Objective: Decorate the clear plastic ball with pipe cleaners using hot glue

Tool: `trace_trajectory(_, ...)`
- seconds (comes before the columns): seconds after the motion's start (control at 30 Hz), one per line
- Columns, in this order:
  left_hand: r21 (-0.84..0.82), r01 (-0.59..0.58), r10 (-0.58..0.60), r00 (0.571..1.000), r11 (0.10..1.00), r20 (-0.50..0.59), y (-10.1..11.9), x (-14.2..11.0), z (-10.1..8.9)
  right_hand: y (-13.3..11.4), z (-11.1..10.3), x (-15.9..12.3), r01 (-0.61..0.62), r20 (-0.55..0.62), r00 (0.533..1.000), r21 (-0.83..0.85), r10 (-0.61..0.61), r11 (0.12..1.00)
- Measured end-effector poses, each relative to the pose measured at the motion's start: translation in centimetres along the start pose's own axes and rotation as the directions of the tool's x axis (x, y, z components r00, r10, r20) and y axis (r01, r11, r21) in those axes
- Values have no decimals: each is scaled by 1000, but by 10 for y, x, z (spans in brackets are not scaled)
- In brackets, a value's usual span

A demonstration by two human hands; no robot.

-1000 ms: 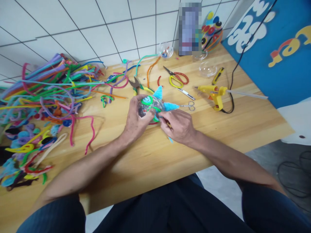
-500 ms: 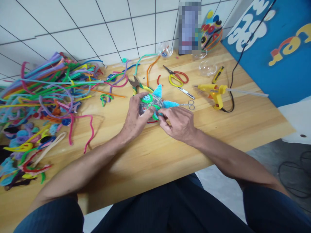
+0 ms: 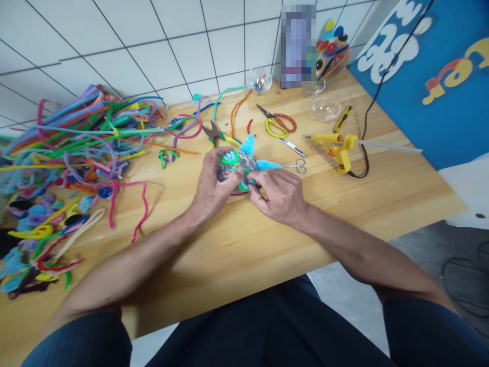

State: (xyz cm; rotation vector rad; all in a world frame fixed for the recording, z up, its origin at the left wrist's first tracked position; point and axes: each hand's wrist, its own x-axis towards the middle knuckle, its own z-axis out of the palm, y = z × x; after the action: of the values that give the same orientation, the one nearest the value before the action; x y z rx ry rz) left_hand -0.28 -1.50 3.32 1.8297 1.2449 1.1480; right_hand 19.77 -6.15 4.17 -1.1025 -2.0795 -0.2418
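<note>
A rounded grey speckled craft figure [image 3: 247, 162] rests at the middle of the table, with green-rimmed blue coils on it and two light-blue pointed pieces, one upright [image 3: 248, 145] and one to the right [image 3: 268, 165]. My left hand [image 3: 214, 178] is wrapped round its left side, thumb pressing on the front. At the lower coil, the thumb and forefinger of my right hand [image 3: 278, 196] pinch a small blue piece [image 3: 251, 181], mostly hidden by the fingers. Close behind the figure lie pliers [image 3: 217, 135]; small scissors [image 3: 298, 165] lie to its right.
A large heap of coloured pipe cleaners [image 3: 84, 132] covers the table's left side. At the back lie red-and-yellow scissors [image 3: 280, 125] and a white craft knife [image 3: 292, 148]. A yellow glue gun [image 3: 338, 148] with a cord, a yellow cutter [image 3: 343, 119] and clear plastic domes [image 3: 326, 108] stand right.
The figure has tilted or shifted very slightly leftward in my left hand. Both hands keep nearly the same grip, and the rest of the table stays as it was.
</note>
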Motion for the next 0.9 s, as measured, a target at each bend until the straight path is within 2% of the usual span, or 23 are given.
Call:
trace_trajectory(0.17, -51, -52, 50, 998, 997, -23, -6, -6, 7, 0, -2, 2, 48, -74, 996, 13, -47, 999)
trace_trajectory(0.27, -61, -50, 50, 999, 997, -10, -9, -6, 8, 1, -2, 1, 45, -61, 997, 13, -45, 999)
trace_trajectory(0.37, 0, -80, 80, 997, 997, 4, -6, -3, 5, 1, -1, -1, 32, -42, 999, 13, -32, 999)
trace_trajectory(0.47, 69, -118, 115, 992, 991, 48, -1, 3, -1, 2, -1, -1, 23, -35, 999, 14, -23, 1000)
trace_trajectory(0.67, -8, 12, -10, 978, 1000, 210, 7, 15, -15, 4, -2, 2, 41, -36, 999, 17, -40, 999)
trace_trajectory(0.83, -19, 20, -13, 945, 1000, 326, 9, 26, -29, 3, -4, 3, 58, -37, 998, 46, -56, 997)
trace_trajectory(0.9, -19, 17, -9, 940, 1000, 341, 9, 28, -31, 3, -4, 3, 57, -31, 998, 54, -55, 997)
